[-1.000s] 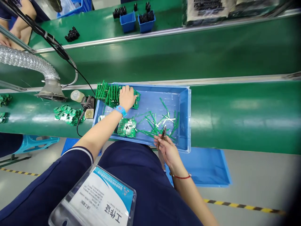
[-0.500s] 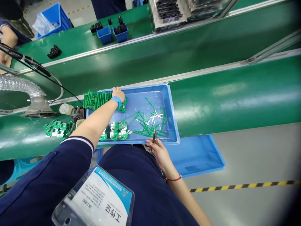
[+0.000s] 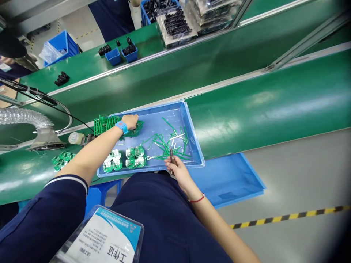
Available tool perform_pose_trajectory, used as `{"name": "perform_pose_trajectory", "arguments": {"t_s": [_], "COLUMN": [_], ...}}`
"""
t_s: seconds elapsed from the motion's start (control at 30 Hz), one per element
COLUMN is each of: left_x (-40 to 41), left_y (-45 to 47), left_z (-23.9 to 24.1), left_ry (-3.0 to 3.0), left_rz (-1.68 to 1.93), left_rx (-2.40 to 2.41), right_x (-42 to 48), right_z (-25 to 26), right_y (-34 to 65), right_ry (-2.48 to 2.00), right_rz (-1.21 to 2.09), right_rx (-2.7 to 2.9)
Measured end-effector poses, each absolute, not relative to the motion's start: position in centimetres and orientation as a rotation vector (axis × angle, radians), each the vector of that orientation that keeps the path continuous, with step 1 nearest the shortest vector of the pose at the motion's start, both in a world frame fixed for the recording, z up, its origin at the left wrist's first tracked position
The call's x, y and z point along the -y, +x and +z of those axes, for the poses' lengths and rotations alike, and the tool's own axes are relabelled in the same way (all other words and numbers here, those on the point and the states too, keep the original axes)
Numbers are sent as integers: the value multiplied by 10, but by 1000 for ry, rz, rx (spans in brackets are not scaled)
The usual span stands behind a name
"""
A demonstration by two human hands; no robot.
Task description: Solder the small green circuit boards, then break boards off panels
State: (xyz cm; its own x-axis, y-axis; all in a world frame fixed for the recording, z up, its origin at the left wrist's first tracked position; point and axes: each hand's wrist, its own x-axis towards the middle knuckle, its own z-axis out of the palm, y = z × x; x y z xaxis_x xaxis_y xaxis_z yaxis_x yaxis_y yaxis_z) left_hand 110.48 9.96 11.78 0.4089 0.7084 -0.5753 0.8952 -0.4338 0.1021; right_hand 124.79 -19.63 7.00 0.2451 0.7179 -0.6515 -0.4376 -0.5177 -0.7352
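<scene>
My left hand [image 3: 129, 121], with a blue band at its wrist, is over the row of green circuit boards [image 3: 103, 124] along the far side of a blue tray [image 3: 153, 109]. Its fingers curl down at the boards; their tips and whatever they hold are hidden. In my right hand [image 3: 177, 170], at the tray's near edge, is a small pair of pliers [image 3: 172, 156] pointing away from me. Just beyond the pliers lies a loose heap of thin green and white strips [image 3: 167, 144]. Near the tray's front left, rounded board pieces [image 3: 135, 157] lie in square groups.
Left of the tray are more rounded boards [image 3: 61, 160], a capped bottle [image 3: 76, 138] and a fume duct [image 3: 45, 135]. Another blue tray [image 3: 227, 180] sits lower, at the right. Across the bench are small blue bins [image 3: 113, 56] and packs of black parts [image 3: 177, 23].
My left hand has shifted slightly left along the board row, its fingers now pointing right. The view has tilted, uncovering another group of rounded boards. My right hand still holds the pliers.
</scene>
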Motion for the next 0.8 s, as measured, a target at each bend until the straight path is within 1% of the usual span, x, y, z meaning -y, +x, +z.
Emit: {"name": "perform_pose_trajectory", "arguments": {"t_s": [0.1, 0.2, 0.33, 0.47, 0.63, 0.8], "left_x": [-114, -112, -78, -35, -12, -5], "left_y": [1089, 1074, 1064, 1065, 1069, 1068], "left_z": [128, 141, 158, 169, 176, 176], "left_ry": [2106, 1921, 1716, 1319, 1155, 1164], "left_rz": [-407, -111, 204, 465, 545, 530], "left_rx": [-1434, -1391, -1206, -996, -962, -960], "right_x": [191, 185, 172, 161, 156, 158], "right_z": [70, 74, 92, 117, 137, 141], "right_y": [1249, 1250, 1255, 1266, 1276, 1276], "right_ry": [-1536, -1538, -1525, -1557, -1577, -1468], "right_rz": [1479, 1450, 1399, 1349, 1381, 1482], "right_rx": [372, 490, 700, 876, 1017, 1072]}}
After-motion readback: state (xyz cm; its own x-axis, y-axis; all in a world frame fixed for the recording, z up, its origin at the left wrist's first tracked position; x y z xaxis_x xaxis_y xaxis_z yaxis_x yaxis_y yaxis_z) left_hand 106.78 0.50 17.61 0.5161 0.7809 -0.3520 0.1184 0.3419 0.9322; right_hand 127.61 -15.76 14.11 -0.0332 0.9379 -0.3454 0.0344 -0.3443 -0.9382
